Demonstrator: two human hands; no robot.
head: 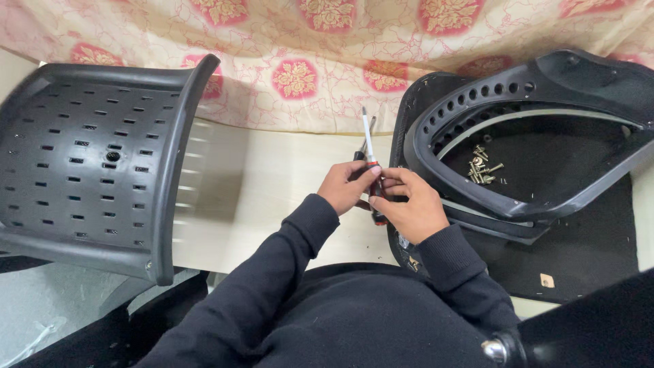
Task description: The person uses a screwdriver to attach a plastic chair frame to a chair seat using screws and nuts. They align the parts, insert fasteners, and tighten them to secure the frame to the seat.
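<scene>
Floral cloth (340, 75), cream with red rose medallions, hangs across the far side; below it a pale cream surface (272, 184) runs left to right. On the left, tilted up on edge, sits a black perforated plastic chair back (88, 163), rows of small slots across its face, one curved rim toward the middle. On the right lies a black seat pan (579, 245), underside up, with a black curved plastic frame (518, 109) resting on it; a row of round holes follows the frame's upper-left arc. Inside the frame's opening, on the dark panel, a small heap of brass-coloured screws and bolts (482, 169). A small pale tag shows near the seat pan's lower edge. Both hands meet at centre, just left of the seat pan's edge, black sleeves to the wrists. Left hand (349, 187) is closed, fingertips pinching the screwdriver (371, 170) at the red-and-black collar where shaft meets handle. Right hand (409, 204) is wrapped around the handle lower down, thumb across the top, fingers curled; whether it also pinches a screw is not clear. Screwdriver stands nearly upright, its pale shaft pointing away toward the cloth, tip clear of both chair parts. A second dark slim tool shows just behind the shaft, mostly hidden. Bottom right corner: a black rounded part with a shiny metal stud (495, 349), close to the camera.
</scene>
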